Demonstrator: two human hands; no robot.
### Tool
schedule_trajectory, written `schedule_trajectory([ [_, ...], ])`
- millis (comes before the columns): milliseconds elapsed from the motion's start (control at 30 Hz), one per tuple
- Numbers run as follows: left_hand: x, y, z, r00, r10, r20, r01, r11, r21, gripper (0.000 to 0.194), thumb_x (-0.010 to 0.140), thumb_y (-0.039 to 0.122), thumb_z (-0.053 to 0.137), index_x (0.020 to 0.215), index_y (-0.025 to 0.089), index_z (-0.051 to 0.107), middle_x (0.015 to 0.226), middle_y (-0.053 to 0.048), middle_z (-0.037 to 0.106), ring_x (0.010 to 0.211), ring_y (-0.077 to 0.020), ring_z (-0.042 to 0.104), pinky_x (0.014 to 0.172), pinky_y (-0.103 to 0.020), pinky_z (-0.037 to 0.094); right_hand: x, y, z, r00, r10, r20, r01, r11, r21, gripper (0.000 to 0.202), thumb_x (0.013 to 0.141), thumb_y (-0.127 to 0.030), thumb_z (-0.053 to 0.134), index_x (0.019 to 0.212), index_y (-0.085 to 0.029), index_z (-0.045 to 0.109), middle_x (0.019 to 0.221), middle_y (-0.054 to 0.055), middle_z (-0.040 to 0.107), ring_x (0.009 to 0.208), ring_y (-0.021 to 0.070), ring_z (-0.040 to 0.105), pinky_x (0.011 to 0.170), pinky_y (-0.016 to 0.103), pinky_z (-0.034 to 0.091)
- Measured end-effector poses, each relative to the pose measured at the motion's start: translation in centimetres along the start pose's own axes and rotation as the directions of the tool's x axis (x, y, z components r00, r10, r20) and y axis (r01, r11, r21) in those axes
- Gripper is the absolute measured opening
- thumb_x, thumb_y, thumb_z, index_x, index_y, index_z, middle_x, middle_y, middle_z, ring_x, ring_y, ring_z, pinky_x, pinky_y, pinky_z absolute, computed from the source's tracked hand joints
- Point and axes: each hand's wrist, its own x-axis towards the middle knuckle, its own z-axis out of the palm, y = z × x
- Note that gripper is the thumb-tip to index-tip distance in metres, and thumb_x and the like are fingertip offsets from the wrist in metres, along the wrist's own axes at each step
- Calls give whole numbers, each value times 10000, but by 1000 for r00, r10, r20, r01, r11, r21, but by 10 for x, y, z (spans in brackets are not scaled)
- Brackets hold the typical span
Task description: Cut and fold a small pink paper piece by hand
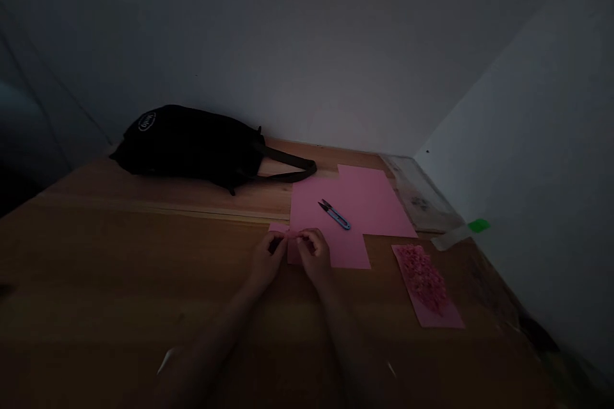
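My left hand (267, 259) and my right hand (316, 255) meet over the near left edge of the pink paper sheets (378, 204). Both are closed, thumbs and fingers pinching a small piece of pink paper (292, 234) stretched between the fingertips. Its exact shape is hard to make out in the dim light. Another bit of pink paper (278, 227) shows just beyond the left fingers. Blue-handled thread snips (336, 214) lie on the sheets, a little past my right hand, blades pointing away to the left.
On the right, a pink card (448, 318) carries a heap of crumpled pink paper bits (425, 278). A black bag (187, 144) lies at the back left, its strap (292, 169) reaching toward the sheets. Clear plastic (422, 195) and a green-ended strip (460, 234) are along the wooden table's right edge.
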Motion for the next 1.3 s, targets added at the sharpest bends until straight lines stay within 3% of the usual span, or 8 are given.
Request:
schedule_trajectory([
  [433,-3,3,4,998,34,53,-35,999,14,172,785,302,483,816,184,604,810,-39,645,776,-172,593,745,-301,464,-1,8,2,999,18,31,-14,993,-120,87,770,-189,482,716,-187,550,735,23,556,718,153,532,664,264,434],
  [967,-3,10,2,998,30,51,-31,999,16,187,764,297,473,797,183,616,805,-65,659,766,-201,606,729,-333,469,-2,11,2,995,95,15,-94,994,-48,112,763,-250,502,696,-181,558,683,9,564,659,146,544,620,242,441],
  [1300,-4,7,3,996,27,85,-30,999,35,198,788,320,459,796,189,606,821,-61,649,786,-198,601,746,-323,459,-2,11,3,999,18,43,-14,994,-107,110,767,-243,517,714,-180,590,703,22,597,676,151,554,630,250,449],
])
